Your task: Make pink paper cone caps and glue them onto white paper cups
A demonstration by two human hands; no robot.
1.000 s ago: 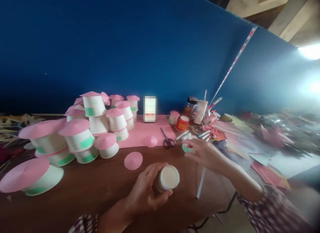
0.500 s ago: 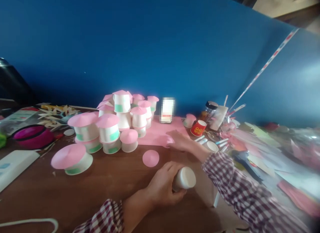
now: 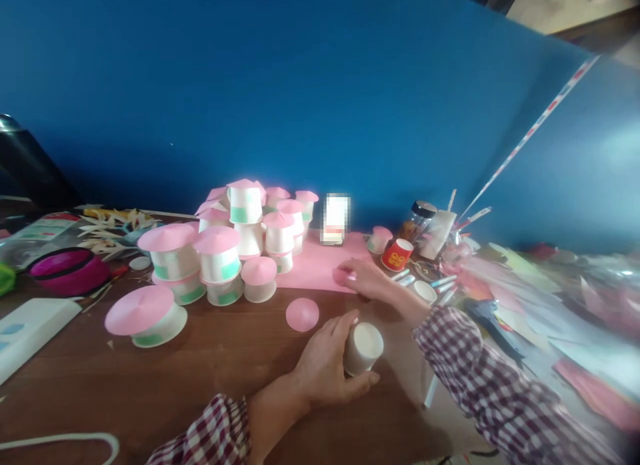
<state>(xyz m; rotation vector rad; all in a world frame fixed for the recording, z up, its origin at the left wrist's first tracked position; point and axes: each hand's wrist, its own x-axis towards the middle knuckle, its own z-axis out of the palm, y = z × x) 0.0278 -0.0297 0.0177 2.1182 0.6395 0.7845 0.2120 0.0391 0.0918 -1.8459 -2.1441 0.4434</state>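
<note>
Your left hand (image 3: 323, 370) closes its fingers around the paper cup (image 3: 364, 348), probably light and crushable, so grip its side gently; your right hand (image 3: 371, 282) pinches a pink cone (image 3: 344, 275).

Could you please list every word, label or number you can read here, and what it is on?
Nothing is legible.
Red cup: yellow print, too blurred.
White box: blue marks, too small.
Card against the wall: blurred out.
White cup in left hand: no print visible.
</note>
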